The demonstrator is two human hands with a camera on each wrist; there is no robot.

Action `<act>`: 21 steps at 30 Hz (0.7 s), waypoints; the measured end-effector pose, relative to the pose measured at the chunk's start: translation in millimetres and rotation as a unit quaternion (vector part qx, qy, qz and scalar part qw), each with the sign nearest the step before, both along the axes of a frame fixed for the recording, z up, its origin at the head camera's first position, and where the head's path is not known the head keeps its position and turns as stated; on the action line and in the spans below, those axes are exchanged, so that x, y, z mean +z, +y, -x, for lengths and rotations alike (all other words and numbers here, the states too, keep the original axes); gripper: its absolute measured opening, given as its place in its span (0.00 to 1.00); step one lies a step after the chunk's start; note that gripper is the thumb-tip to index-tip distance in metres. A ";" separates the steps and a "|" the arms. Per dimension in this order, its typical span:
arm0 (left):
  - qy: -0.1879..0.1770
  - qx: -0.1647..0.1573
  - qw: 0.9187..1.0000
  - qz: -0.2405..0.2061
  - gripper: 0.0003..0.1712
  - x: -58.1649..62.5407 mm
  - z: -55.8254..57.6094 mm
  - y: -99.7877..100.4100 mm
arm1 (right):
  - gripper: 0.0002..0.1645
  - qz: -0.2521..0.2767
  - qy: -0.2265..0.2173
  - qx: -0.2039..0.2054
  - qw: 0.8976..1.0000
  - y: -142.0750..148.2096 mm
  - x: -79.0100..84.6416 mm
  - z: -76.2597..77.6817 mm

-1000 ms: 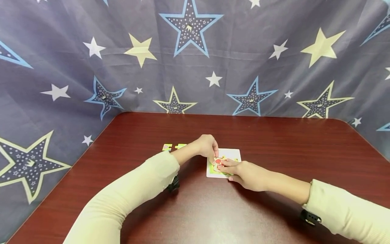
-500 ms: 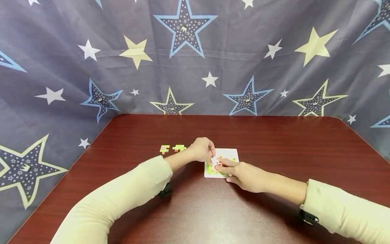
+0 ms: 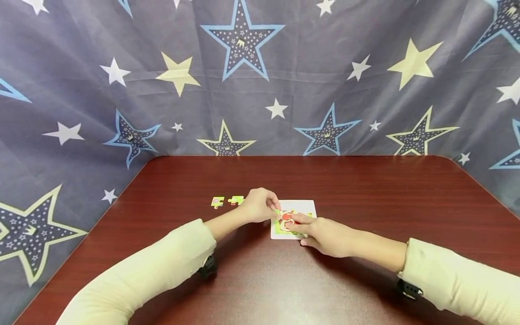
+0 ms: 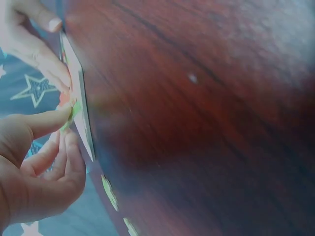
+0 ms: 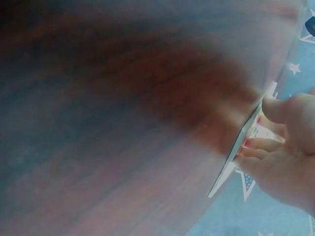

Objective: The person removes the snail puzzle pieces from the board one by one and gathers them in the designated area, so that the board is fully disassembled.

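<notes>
A: Where do we find the left hand point(image 3: 260, 205)?

B: At the left edge of a flat, square, white-bordered puzzle board point(image 3: 301, 206). Its thumb and fingers pinch a small, thin, bright green puzzle piece point(image 4: 74, 115), which we make out best from the left wrist. We can't tell whether that piece touches the board.

A: And the right hand point(image 3: 331, 234)?

B: It comes in from the other side, with its fingers reaching out, apart from one another, and resting on the puzzle. We see its thumb lower down, by the near edge.

A: What lies under those fingers?

B: A red and white figure point(image 3: 287, 217) on a green ground, inside the white border. The fingers hide part of it, so we can't name it.

A: Further out?

B: Left of the board, beyond the left forearm, we have a yellow-green jigsaw piece with a pinkish spot point(image 3: 217, 201) and, just beside it, a yellow-green jigsaw piece with a reddish edge point(image 3: 235, 199). They lie flat and apart on the glossy, dark red-brown wood-grain counter point(image 3: 345, 180).

A: And around all that?

B: Cream sleeves point(image 3: 142, 266) on both arms, and behind the counter a grey-blue fabric curtain point(image 3: 308, 76) printed with stars.
</notes>
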State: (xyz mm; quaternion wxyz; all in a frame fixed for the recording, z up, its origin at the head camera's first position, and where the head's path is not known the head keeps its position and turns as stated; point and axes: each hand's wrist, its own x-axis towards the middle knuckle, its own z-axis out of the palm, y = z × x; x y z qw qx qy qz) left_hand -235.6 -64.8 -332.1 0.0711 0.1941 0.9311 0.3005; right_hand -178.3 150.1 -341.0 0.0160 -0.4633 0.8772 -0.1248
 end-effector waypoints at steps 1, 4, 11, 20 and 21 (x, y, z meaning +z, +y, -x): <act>-0.012 0.005 1.000 -0.006 0.06 -0.3 0.2 -1.9 | 0.27 0.000 0.001 0.001 1.000 -0.1 -0.3 0.1; -0.048 0.022 0.998 -0.024 0.04 -0.9 -0.4 -6.3 | 0.27 0.002 0.004 0.000 1.000 0.0 -0.7 0.2; -0.054 0.030 0.997 -0.041 0.04 1.3 -9.5 -7.7 | 0.27 -0.002 0.007 -0.010 1.000 0.1 -1.6 0.2; -0.024 0.019 0.999 -0.026 0.02 3.4 -14.3 -5.5 | 0.26 -0.006 0.007 -0.019 1.000 -1.0 -0.2 0.4; -0.025 0.021 0.999 -0.026 0.02 2.9 -14.6 -5.7 | 0.26 -0.005 0.004 -0.020 1.000 -1.2 -0.7 0.3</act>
